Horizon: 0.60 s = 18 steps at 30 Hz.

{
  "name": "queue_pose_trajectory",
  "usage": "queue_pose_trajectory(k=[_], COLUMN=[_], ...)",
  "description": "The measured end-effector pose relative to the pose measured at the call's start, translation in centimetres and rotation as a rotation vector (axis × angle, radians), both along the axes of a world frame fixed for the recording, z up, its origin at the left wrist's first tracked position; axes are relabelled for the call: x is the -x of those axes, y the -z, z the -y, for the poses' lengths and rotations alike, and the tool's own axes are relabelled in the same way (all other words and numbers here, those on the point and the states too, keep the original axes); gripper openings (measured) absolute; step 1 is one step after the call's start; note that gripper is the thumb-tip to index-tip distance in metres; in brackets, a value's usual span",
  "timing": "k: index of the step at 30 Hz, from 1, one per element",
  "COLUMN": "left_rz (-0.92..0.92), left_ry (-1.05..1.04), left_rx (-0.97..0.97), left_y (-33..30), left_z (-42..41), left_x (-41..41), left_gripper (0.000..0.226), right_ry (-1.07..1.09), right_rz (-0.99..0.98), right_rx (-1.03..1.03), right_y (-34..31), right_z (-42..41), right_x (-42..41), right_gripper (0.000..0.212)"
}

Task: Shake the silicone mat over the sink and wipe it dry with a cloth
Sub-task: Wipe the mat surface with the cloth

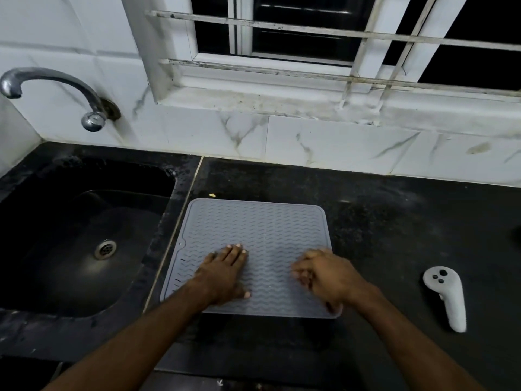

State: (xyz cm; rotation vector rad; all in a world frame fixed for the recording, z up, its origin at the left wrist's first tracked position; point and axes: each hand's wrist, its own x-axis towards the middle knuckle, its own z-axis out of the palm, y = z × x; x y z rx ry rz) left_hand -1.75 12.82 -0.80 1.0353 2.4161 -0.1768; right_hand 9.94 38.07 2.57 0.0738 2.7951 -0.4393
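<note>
The sink [84, 235] is waiting just left of the silicone mat [253, 235], which is lying flat on the counter [394, 221]. Your left hand [225, 275] is pressing it with straight fingers; your right hand [321, 275] is blurring, its fingers curling loosely, apparently gripping nothing. Pinch the near edge with both before lifting.

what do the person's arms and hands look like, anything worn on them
Both forearms are bare as far as the frame shows: no sleeves, watch, bracelets or gloves. The left hand and right hand show no rings that I can make out, though the right is slightly blurred. Fingernails look short and unpainted.
</note>
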Motion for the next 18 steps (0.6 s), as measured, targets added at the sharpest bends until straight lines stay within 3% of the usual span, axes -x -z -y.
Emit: queue_pose_trajectory(k=[3, 7, 12, 14, 18], left_rz=[0.019, 0.016, 0.020, 0.019, 0.015], left_ry=[-0.008, -0.009, -0.012, -0.015, -0.014], left_rx=[-0.007, -0.033, -0.048, -0.046, -0.041], left_y=[0.2, 0.5, 0.8, 0.7, 0.8], left_z=[-0.2, 0.2, 0.4, 0.2, 0.2], left_x=[0.0, 0.3, 0.2, 0.1, 0.1], left_gripper=[0.107, 0.107, 0.106, 0.106, 0.106], right_ry=[-0.076, -0.045, 0.206, 0.163, -0.042], right_rz=[-0.099, -0.027, 0.076, -0.022, -0.097], right_rx=[0.056, 0.040, -0.125, -0.144, 0.025], right_y=[0.8, 1.5, -0.2, -0.2, 1.4], right_z=[3.9, 3.8, 0.2, 1.6, 7.4], right_x=[2.3, 2.0, 1.5, 2.2, 2.2], right_gripper=[0.042, 0.046, 0.012, 0.014, 0.034])
